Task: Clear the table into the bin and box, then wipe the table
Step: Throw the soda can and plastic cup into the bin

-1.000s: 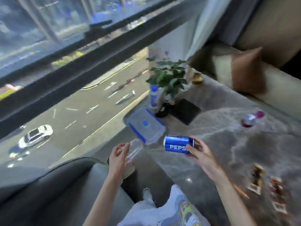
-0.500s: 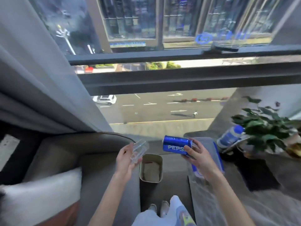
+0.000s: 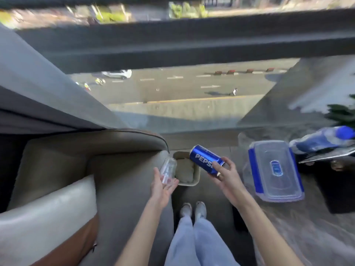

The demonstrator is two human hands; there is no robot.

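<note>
While the right hand (image 3: pixel 227 176) curled tight round the blue can (image 3: pixel 203 158), the left hand (image 3: pixel 162 188) lay flat and open, clear bottle (image 3: pixel 169 168) on its fingers, bin (image 3: pixel 187 183) between both hands, box (image 3: pixel 269 185) beside the right hand.

Bare forearms (image 3: pixel 138 233), light blue jeans (image 3: pixel 194 244), pale grey shoes (image 3: pixel 194 209)

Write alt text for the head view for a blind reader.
The right hand grips a blue Pepsi can and a small clear bottle lies on the left hand, both over a bin on the floor. A lidded clear box sits on the table at right.
</note>
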